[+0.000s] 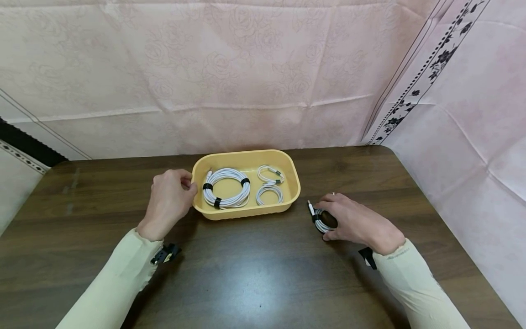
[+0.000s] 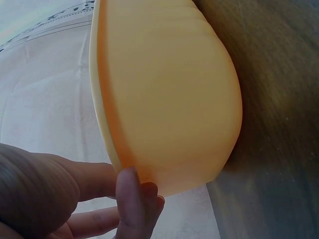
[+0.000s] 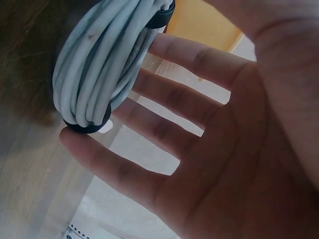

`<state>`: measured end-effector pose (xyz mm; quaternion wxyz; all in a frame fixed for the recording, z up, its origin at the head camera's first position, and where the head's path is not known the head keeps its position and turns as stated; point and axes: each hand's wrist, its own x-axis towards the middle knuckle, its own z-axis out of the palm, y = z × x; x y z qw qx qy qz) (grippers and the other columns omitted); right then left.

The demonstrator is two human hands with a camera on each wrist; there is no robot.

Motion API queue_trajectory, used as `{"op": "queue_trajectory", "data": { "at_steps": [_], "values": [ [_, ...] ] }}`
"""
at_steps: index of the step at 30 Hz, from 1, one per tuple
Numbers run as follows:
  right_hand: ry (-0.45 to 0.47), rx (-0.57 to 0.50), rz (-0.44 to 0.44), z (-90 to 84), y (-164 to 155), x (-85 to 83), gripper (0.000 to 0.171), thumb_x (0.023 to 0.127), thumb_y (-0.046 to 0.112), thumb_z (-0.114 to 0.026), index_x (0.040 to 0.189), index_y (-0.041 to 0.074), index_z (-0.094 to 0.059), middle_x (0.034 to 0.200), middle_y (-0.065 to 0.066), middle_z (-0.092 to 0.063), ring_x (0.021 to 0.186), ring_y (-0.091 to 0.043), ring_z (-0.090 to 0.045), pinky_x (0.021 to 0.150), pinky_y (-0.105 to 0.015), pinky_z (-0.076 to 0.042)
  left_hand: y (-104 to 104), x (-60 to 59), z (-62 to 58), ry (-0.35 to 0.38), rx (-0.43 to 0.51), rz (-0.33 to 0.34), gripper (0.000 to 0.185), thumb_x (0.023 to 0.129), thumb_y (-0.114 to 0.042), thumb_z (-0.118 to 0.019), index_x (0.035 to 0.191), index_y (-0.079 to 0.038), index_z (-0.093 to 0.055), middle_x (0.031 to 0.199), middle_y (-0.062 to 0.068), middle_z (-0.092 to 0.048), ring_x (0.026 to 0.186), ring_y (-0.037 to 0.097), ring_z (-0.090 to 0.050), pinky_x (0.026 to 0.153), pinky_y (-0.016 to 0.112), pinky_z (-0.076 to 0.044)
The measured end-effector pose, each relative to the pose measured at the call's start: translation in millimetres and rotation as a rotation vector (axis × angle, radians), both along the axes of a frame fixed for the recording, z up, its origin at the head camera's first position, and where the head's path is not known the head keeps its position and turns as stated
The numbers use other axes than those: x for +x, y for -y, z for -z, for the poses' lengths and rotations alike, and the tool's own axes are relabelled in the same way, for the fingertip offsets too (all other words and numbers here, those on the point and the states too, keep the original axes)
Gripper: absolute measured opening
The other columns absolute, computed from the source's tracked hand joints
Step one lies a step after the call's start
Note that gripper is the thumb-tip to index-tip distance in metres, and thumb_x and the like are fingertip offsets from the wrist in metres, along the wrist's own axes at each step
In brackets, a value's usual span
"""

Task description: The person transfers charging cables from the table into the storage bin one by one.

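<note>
My left hand (image 1: pixel 169 198) pinches the left end of the rim of a yellow plastic tray (image 1: pixel 246 213), thumb on one side and fingers on the other in the left wrist view. A large white cable coil (image 1: pixel 226 201) with black ties lies in the tray's left half. Two smaller white cable coils, one (image 1: pixel 269 194) in front of the other (image 1: pixel 271 173), lie at its right. Beyond the tray's right end, my right hand (image 1: pixel 357 221) holds another coiled white cable (image 3: pixel 94 64) between thumb and fingers, low over the table. Its plug (image 1: pixel 310 208) points away from me.
The tray stands near the back edge of a dark wood table (image 1: pixel 255 283). Pale patterned cloth (image 1: pixel 246 82) hangs behind the table, and more cloth (image 1: pixel 485 128) borders its right side. Tape marks (image 1: pixel 71 194) show at the table's left.
</note>
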<state>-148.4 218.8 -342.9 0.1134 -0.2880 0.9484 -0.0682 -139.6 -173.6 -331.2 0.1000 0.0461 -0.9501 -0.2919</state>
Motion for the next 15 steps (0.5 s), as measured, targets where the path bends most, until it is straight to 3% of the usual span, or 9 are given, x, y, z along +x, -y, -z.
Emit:
{"op": "queue_trajectory", "data": {
  "at_steps": [15],
  "values": [
    [0.004, 0.006, 0.001, -1.1, 1.4, -0.6, 0.059, 0.078, 0.02, -0.086, 0.133, 0.008, -0.064, 0.129, -0.01, -0.061, 0.125, -0.032, -0.056, 0.102, -0.049, -0.05, 0.5, 0.1, 1.0, -0.013, -0.014, -0.002, 0.022, 0.092, -0.011, -0.061, 0.103, 0.004, -0.073, 0.09, 0.017, -0.071, 0.081, 0.03, -0.065, 0.067, 0.035, -0.05]
  ]
}}
